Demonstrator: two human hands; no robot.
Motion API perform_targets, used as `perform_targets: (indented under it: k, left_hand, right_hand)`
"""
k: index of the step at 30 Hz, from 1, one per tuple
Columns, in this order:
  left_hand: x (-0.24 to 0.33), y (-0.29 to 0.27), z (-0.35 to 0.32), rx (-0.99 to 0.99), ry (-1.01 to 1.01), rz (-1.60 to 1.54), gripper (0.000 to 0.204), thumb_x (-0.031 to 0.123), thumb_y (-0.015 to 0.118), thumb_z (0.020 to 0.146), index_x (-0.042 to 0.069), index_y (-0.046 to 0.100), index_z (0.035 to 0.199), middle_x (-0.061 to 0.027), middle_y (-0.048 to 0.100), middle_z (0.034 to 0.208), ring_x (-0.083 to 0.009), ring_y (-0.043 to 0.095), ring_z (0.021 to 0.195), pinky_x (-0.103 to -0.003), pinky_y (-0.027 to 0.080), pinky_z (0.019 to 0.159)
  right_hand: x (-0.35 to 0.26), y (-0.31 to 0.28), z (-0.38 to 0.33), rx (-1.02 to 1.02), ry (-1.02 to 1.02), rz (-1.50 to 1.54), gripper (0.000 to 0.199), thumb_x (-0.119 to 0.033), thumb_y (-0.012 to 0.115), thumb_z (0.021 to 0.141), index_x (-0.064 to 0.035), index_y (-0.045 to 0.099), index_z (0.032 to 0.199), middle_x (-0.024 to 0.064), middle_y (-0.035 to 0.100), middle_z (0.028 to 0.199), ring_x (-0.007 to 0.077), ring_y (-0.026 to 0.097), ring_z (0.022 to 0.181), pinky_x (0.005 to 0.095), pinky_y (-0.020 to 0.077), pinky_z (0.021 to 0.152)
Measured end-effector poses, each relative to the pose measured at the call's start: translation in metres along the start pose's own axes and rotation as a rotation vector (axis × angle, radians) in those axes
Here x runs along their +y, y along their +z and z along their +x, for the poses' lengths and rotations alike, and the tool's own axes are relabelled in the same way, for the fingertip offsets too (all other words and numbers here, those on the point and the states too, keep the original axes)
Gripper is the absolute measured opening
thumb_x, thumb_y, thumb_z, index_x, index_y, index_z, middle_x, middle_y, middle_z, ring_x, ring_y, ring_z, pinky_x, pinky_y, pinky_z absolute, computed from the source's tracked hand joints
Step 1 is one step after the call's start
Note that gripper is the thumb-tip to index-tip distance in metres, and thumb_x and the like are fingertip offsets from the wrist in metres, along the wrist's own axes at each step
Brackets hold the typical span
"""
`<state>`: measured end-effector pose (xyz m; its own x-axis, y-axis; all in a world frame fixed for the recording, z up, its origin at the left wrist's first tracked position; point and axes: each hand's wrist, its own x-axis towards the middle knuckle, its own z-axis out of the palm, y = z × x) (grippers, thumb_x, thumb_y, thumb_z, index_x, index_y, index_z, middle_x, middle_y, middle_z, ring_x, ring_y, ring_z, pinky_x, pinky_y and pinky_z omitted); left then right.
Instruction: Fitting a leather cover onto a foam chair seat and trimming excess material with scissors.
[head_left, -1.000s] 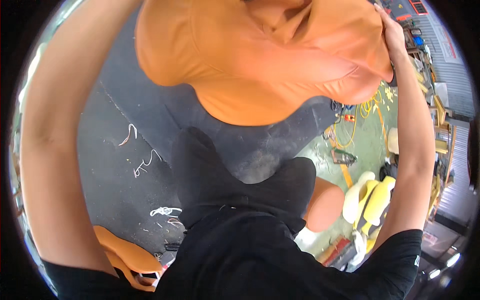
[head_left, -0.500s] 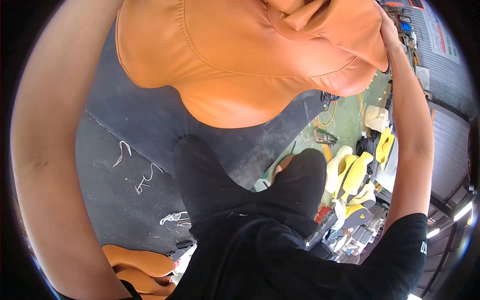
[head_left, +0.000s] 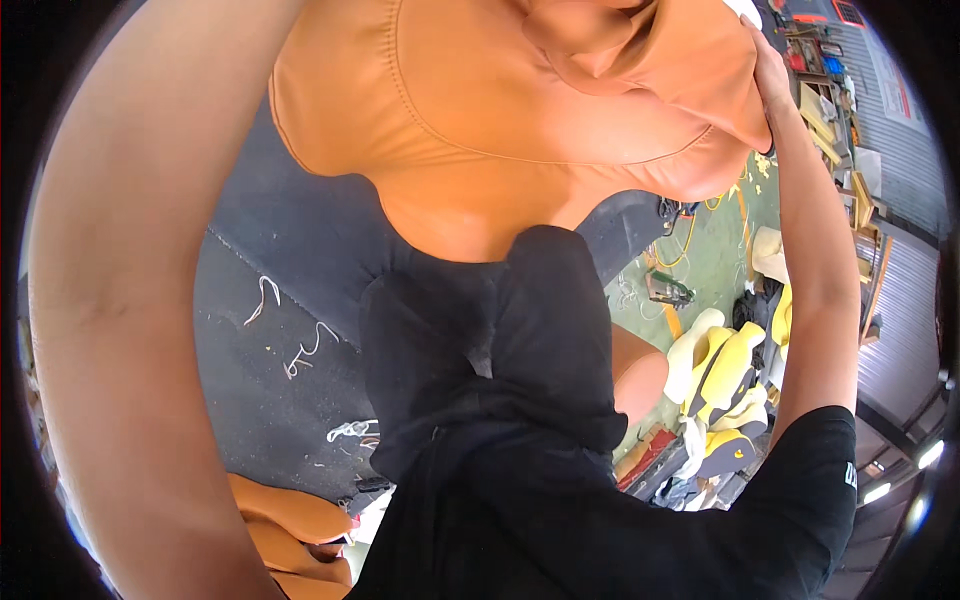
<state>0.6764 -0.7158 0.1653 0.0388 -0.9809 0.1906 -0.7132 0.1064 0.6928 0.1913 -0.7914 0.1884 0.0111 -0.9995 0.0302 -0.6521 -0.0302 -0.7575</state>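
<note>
A large orange leather seat cover [head_left: 480, 110], with stitched seams and a rounded front lobe, lies stretched over a bulky form at the top of the view. Its upper part is bunched into loose folds. My right hand [head_left: 768, 68] grips the cover's right edge, its fingers largely hidden by the leather. A bit of white material [head_left: 742, 10] shows beside that hand. My left forearm [head_left: 130, 270] runs up along the left side, and the left hand lies beyond the top of the picture. One knee [head_left: 550, 250] of mine presses against the cover's front lobe.
Beneath the cover is a dark work surface [head_left: 290, 220], with white string scraps [head_left: 312, 350] on it. More orange covered pieces [head_left: 290, 510] lie at lower left. To the right, yellow-and-black foam pieces [head_left: 725, 370] and a yellow cord [head_left: 685, 245] are on the green floor.
My right leg has lifted and swung left, bringing its knee up to the cover's front. The cover appears slightly further right in view. The right hand stays at its edge.
</note>
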Motion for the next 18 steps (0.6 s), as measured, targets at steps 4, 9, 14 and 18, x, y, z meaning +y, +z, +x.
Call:
perform_targets:
  k: [4, 9, 14, 18]
  left_hand:
    - [0.001, -0.006, -0.018, 0.002, -0.101, -0.101, 0.059, 0.048, 0.067, 0.093, -0.006, 0.072, 0.117, -0.0257, 0.073, 0.117, -0.0369, 0.07, 0.103, -0.041, 0.055, 0.089]
    - [0.031, -0.013, -0.026, -0.107, -0.216, 0.045, 0.066, 0.055, 0.057, 0.098, -0.009, 0.072, 0.105, -0.0327, 0.071, 0.104, -0.0449, 0.071, 0.097, -0.046, 0.053, 0.088]
    - [0.022, -0.013, -0.029, -0.05, -0.077, 0.13, 0.063, 0.052, 0.053, 0.101, -0.007, 0.074, 0.096, -0.031, 0.072, 0.099, -0.0438, 0.07, 0.097, -0.047, 0.053, 0.09]
    - [0.045, -0.023, -0.037, -0.226, -0.224, 0.037, 0.062, 0.054, 0.051, 0.101, -0.003, 0.075, 0.089, -0.0251, 0.074, 0.099, -0.0407, 0.071, 0.1, -0.047, 0.053, 0.09]
  right_hand:
    - [-0.035, 0.033, -0.039, -0.016, 0.147, 0.05, 0.056, -0.047, 0.057, 0.103, -0.0075, 0.064, 0.143, 0.0054, 0.068, 0.136, 0.0151, 0.064, 0.119, 0.0296, 0.0472, 0.104]
    - [-0.027, 0.017, -0.047, -0.024, 0.179, 0.175, 0.056, -0.047, 0.062, 0.102, -0.0012, 0.068, 0.133, 0.0063, 0.07, 0.126, 0.0161, 0.065, 0.11, 0.0294, 0.0486, 0.099]
    - [-0.015, 0.016, -0.041, -0.007, 0.106, 0.159, 0.054, -0.042, 0.062, 0.102, 0.0018, 0.068, 0.133, 0.0076, 0.07, 0.127, 0.0158, 0.065, 0.112, 0.029, 0.048, 0.1]
    - [-0.013, 0.006, -0.048, -0.017, 0.05, 0.141, 0.053, -0.039, 0.062, 0.102, 0.0042, 0.068, 0.132, 0.0092, 0.071, 0.127, 0.0159, 0.065, 0.114, 0.0284, 0.0475, 0.1]
